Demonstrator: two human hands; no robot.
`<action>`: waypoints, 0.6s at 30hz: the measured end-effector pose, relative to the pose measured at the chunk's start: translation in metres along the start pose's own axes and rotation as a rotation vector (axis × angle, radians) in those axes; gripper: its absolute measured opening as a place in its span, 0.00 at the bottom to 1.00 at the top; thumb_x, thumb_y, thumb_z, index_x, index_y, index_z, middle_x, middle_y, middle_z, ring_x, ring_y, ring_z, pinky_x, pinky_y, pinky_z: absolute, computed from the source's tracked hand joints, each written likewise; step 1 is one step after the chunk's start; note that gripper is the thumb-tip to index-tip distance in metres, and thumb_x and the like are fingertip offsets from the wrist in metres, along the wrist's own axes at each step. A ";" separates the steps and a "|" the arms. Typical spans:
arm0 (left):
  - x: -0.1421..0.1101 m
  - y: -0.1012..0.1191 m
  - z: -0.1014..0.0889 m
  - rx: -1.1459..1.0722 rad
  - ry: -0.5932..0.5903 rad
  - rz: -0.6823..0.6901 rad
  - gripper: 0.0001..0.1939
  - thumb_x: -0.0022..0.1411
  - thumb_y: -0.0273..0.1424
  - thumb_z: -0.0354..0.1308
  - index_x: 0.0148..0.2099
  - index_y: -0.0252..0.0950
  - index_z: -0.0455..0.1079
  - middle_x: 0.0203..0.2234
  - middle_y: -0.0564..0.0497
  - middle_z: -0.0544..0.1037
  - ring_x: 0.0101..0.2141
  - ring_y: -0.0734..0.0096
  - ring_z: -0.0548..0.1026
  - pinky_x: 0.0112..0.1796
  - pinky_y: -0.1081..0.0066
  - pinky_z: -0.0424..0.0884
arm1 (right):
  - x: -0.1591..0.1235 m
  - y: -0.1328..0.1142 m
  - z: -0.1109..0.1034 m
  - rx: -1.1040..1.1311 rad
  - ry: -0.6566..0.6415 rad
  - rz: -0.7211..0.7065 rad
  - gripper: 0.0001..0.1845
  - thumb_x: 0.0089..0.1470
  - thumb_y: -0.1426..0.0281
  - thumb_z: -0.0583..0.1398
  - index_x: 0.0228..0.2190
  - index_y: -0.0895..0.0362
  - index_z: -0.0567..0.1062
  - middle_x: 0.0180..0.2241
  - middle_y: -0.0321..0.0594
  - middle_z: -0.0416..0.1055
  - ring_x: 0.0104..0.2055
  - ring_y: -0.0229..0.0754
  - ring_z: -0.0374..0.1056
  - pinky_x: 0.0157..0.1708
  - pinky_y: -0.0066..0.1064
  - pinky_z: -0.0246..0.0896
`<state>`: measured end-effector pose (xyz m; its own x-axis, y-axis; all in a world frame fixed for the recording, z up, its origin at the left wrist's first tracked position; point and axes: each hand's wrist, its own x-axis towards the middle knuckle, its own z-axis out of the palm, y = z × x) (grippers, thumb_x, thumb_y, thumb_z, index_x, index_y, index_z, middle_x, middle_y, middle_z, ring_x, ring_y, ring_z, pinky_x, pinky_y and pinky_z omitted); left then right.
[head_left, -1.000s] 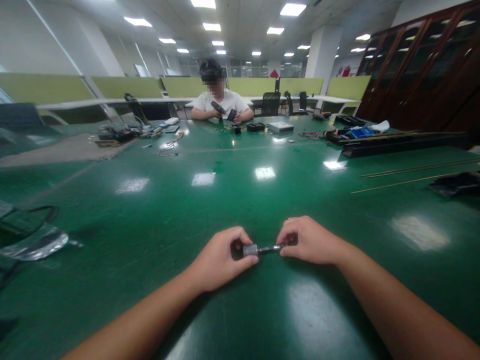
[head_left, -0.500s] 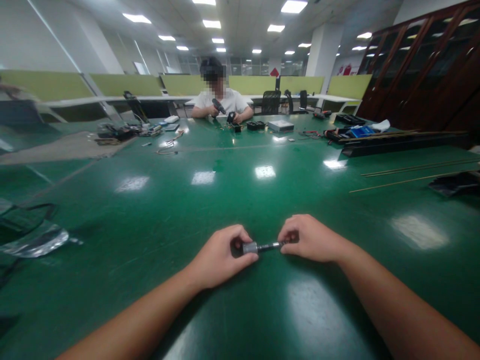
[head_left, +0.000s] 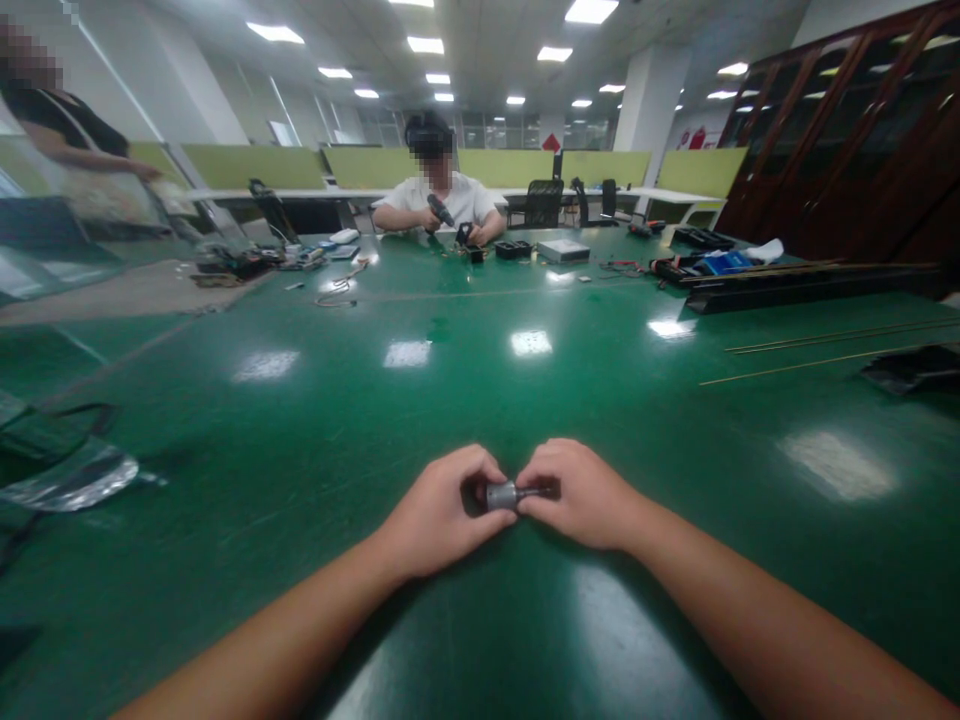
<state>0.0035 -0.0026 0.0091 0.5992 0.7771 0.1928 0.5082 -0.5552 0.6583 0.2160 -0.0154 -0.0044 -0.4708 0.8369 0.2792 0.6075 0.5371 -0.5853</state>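
head: left hand point(head_left: 437, 515) holds cylinder point(head_left: 502, 495), wide table point(head_left: 480, 400) beyond

Ceiling point(head_left: 495, 35): pale, with rows of bright rectangular lights point(head_left: 592, 11) reaching toward the far end.
Left wall point(head_left: 127, 75): pale, slanting in view.
Pillar point(head_left: 651, 95): white, straight-edged, right of centre.
Partitions point(head_left: 390, 167): yellow-green panels in a row behind white desks point(head_left: 667, 197).
Chairs point(head_left: 544, 205): black, near the desks, one with a mesh back.
Cabinet point(head_left: 847, 140): tall, dark reddish-brown, glass-fronted, along the right side.
Table point(head_left: 465, 410): broad, green, glossy, mirroring the lights as white patches.
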 end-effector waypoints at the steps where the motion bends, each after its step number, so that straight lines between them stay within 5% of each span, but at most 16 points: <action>1: 0.000 0.001 0.000 -0.003 -0.002 -0.003 0.10 0.56 0.32 0.65 0.37 0.35 0.69 0.31 0.52 0.74 0.32 0.69 0.72 0.34 0.71 0.67 | 0.000 0.000 0.000 0.005 0.002 -0.004 0.02 0.50 0.72 0.67 0.30 0.55 0.79 0.28 0.35 0.74 0.34 0.39 0.66 0.39 0.31 0.55; 6: 0.002 0.002 -0.001 -0.001 -0.013 -0.040 0.08 0.62 0.35 0.60 0.40 0.35 0.72 0.31 0.51 0.74 0.32 0.69 0.73 0.34 0.71 0.67 | -0.002 0.002 0.000 0.016 0.014 -0.028 0.02 0.51 0.71 0.66 0.30 0.55 0.79 0.27 0.35 0.73 0.33 0.39 0.66 0.39 0.31 0.55; 18: 0.000 -0.001 0.001 0.026 -0.054 -0.067 0.09 0.56 0.32 0.64 0.40 0.36 0.73 0.30 0.53 0.75 0.32 0.68 0.73 0.33 0.71 0.66 | -0.004 0.003 -0.004 0.103 0.013 0.024 0.08 0.45 0.75 0.68 0.31 0.56 0.78 0.29 0.35 0.74 0.33 0.38 0.67 0.36 0.29 0.58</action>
<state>0.0038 -0.0021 0.0079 0.5956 0.7958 0.1089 0.5635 -0.5106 0.6495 0.2221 -0.0168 -0.0044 -0.4483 0.8511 0.2733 0.5492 0.5034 -0.6671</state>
